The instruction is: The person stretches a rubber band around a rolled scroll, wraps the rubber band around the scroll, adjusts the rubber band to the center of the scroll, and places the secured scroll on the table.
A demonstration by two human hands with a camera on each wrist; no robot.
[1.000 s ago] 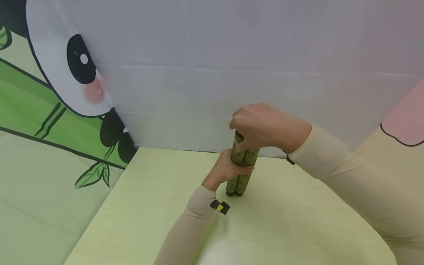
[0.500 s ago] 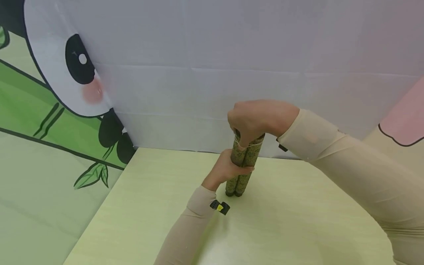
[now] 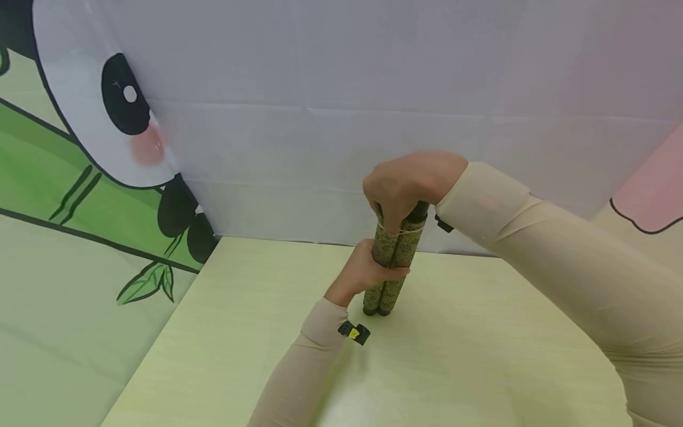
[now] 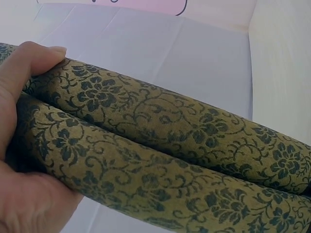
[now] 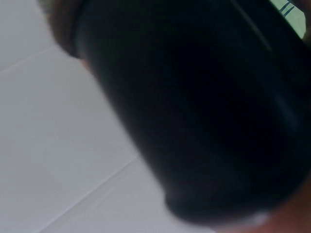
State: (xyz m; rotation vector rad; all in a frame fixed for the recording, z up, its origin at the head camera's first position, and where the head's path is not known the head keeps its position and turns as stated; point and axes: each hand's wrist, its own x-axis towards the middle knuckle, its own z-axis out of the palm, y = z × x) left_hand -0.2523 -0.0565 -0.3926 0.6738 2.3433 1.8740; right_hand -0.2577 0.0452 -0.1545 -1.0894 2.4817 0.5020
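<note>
Two slim rolls, like a paired scroll (image 3: 404, 244), stand on end, slightly tilted, with their lower ends on the table. Green-gold brocade with dark flowers covers the scroll (image 4: 160, 111). My left hand (image 3: 368, 270) grips both rolls round the middle, its thumb across the near side. A thin pale string (image 3: 413, 230) loops round them near the top. Over the upper ends bends my right hand (image 3: 408, 181), with a fingertip down at the string; its other fingers are mostly hidden. A dark scroll end (image 5: 194, 121) fills the right wrist view, blurred.
The pale yellow-green table (image 3: 453, 356) meets a whitish backdrop (image 3: 320, 148) just behind the rolls. A printed cartoon panel (image 3: 91, 178) stands at the left. A small black device (image 3: 354, 333) sits by the left cuff.
My right hand has shifted up and leftward over the scroll's top, and its wrist has risen. The string and a dark upper end now show more clearly. My left hand keeps its grip.
</note>
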